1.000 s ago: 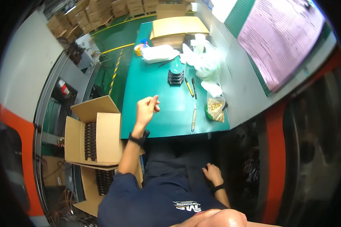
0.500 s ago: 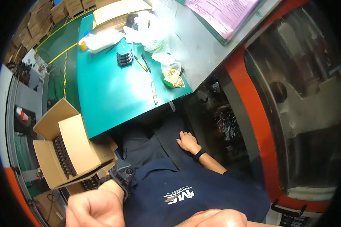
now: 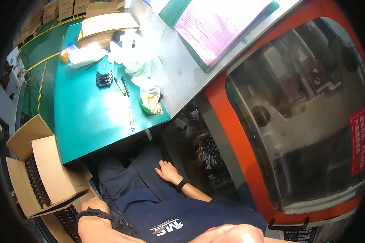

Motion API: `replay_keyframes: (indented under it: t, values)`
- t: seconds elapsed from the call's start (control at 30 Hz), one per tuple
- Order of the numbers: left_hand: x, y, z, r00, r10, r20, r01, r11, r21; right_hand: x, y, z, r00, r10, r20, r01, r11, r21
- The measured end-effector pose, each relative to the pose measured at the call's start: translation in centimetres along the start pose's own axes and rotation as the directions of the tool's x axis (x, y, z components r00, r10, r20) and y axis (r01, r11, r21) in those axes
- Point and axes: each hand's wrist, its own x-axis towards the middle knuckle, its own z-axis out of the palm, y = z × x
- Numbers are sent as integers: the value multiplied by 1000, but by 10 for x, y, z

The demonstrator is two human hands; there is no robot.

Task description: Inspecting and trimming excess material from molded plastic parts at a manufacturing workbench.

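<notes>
My left hand (image 3: 94, 205), with a black strap and a small device at its wrist, is at the lower left beside the open cardboard boxes. Its fingers point away and are hidden, so what they hold, if anything, does not show. Rows of dark ridged parts (image 3: 37, 182) fill the upper cardboard box (image 3: 48, 166). More such parts (image 3: 68, 222) lie in a lower box, close to that hand. On my dark trousers rests my right hand (image 3: 169, 172), wearing a black wristband, fingers loosely apart and nothing in them.
A green-topped table (image 3: 83, 121) stands ahead, bearing stacked black curved parts (image 3: 104, 79), pens (image 3: 125, 86), a cutter knife (image 3: 131, 118) and a bag of small golden pieces (image 3: 151, 101). Pink papers (image 3: 219, 28) lie farther back. An orange-framed machine (image 3: 235, 141) borders the right.
My left hand has gone from a curled position near the bottom edge to beside the boxes, its back now showing. My right hand stays on the trousers; the whole view has shifted.
</notes>
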Motion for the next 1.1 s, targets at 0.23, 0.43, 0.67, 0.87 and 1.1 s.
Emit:
replay_keyframes:
  t: [0.23, 0.43, 0.67, 0.87, 1.1]
  values:
    - [16, -20, -2, 992, 85, 95, -59, 968, -243, 2, 4, 5, 1000, -3, -5, 3, 1000, 22]
    - [13, -20, 3, 997, 8, 83, 16, 959, -282, 2, 6, 7, 1000, -3, -22, 4, 999, 46]
    - [16, -31, 7, 995, 2, 99, 24, 965, -262, 1, 3, 5, 999, -6, -46, 9, 998, 60]
    - [12, -63, 27, 998, -47, -33, 42, 988, -149, 0, -1, 1, 1000, 22, -17, -21, 997, 72]
    - [21, -4, 13, 889, 199, -413, 76, 825, 560, -2, 2, 2, 998, 2, -62, 0, 999, 47]
